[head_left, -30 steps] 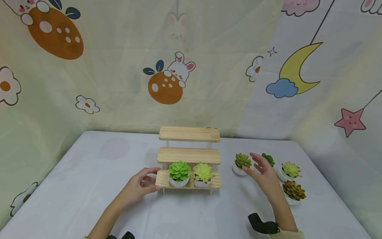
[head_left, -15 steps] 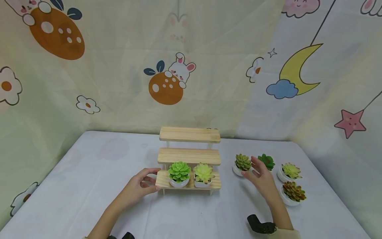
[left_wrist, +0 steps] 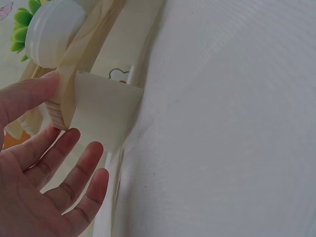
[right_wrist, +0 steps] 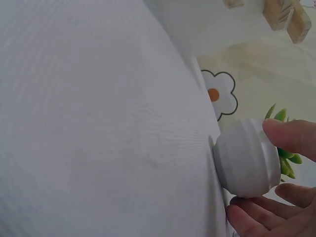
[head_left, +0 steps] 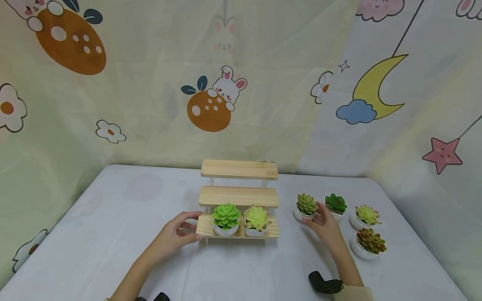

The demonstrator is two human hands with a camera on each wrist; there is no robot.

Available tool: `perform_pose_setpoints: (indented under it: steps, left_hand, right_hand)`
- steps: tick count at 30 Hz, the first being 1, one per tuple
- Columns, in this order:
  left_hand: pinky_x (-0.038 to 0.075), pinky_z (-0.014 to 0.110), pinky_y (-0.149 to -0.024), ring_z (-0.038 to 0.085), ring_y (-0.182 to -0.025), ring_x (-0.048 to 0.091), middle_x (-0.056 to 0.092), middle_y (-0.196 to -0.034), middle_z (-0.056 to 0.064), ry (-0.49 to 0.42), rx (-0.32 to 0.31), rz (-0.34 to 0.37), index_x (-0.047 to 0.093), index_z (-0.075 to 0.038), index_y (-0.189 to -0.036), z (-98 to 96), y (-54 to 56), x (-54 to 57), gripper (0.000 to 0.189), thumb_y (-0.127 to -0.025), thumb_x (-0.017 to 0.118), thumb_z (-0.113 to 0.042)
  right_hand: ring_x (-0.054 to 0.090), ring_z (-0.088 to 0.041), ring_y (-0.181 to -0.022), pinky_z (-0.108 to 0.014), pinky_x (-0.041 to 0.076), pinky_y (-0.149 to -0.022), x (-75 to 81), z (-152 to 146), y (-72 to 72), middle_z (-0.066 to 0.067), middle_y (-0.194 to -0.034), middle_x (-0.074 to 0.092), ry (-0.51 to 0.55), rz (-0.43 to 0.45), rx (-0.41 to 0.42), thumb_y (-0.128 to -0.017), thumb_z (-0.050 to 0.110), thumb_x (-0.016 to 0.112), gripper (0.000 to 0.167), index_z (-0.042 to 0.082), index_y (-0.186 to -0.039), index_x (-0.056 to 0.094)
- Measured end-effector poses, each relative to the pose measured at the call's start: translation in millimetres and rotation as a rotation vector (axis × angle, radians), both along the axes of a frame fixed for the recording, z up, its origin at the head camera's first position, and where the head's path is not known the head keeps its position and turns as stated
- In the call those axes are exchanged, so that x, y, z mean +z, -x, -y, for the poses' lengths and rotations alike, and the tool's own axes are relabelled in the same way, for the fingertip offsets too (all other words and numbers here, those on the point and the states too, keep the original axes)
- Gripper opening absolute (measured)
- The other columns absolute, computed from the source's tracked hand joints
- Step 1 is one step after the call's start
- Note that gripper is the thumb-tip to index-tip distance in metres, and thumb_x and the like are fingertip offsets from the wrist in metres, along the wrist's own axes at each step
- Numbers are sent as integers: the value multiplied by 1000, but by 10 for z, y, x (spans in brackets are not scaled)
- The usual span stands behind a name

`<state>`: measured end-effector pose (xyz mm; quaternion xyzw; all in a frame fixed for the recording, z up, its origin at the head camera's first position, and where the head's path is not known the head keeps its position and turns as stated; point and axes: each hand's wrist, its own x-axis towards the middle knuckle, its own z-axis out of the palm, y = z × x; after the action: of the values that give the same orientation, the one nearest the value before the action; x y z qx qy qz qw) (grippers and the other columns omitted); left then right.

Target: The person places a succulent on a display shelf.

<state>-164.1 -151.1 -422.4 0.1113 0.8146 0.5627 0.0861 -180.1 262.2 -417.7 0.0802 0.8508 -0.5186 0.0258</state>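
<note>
A three-tier stand [head_left: 238,195] with pale wooden shelves is in the middle of the table. My left hand [head_left: 177,232] pinches the left end of its lowest shelf [left_wrist: 64,98]; in the left wrist view the thumb and a forefinger touch the wood while the other fingers are spread. On that shelf are a bright green succulent [head_left: 226,216] and a yellow-green succulent [head_left: 257,217] in white pots. To the right, my right hand [head_left: 326,228] holds another potted succulent [head_left: 306,203]. Its white pot [right_wrist: 247,158] sits on the table between thumb and fingers.
Right of the right hand are a dark green succulent [head_left: 336,204], a light green one [head_left: 367,215] and a brownish one [head_left: 370,241], all in white pots. A white cloth covers the table [head_left: 233,271]. Printed fabric [head_left: 150,83] hangs behind.
My right hand has moved down and slightly left, and its fingers have closed round the succulent's pot. The dark green succulent behind is now more exposed. My left hand stays on the shelf.
</note>
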Motion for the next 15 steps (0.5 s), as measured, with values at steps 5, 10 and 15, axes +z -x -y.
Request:
perform_pose_setpoints:
  steps: [5,10,15]
  left_hand:
    - [48,26,-72,21,-98,56,51,-127,14,-7,-15,-23,51,-13,-129,11,-6,4,57,-78,74,-20]
    - [48,26,-71,22,-98,56,51,-127,14,-14,-17,-20,51,-13,-130,14,-9,11,57,-78,74,-19]
    - [48,26,-72,22,-98,55,50,-128,14,-17,-19,-13,51,-12,-130,2,-3,7,57,-78,74,-19]
  right_hand:
    - [41,-38,-128,-46,37,-103,-70,15,20,-28,-141,36,-37,-2,-32,-89,27,64,76,-1,-145,21]
    - [43,-38,-126,-46,36,-103,-102,39,31,-29,-137,41,-73,3,-69,-87,30,65,76,-4,-143,25]
    - [43,-39,-126,-47,37,-103,-103,50,48,-30,-137,40,-102,13,-86,-86,33,67,79,-3,-143,26]
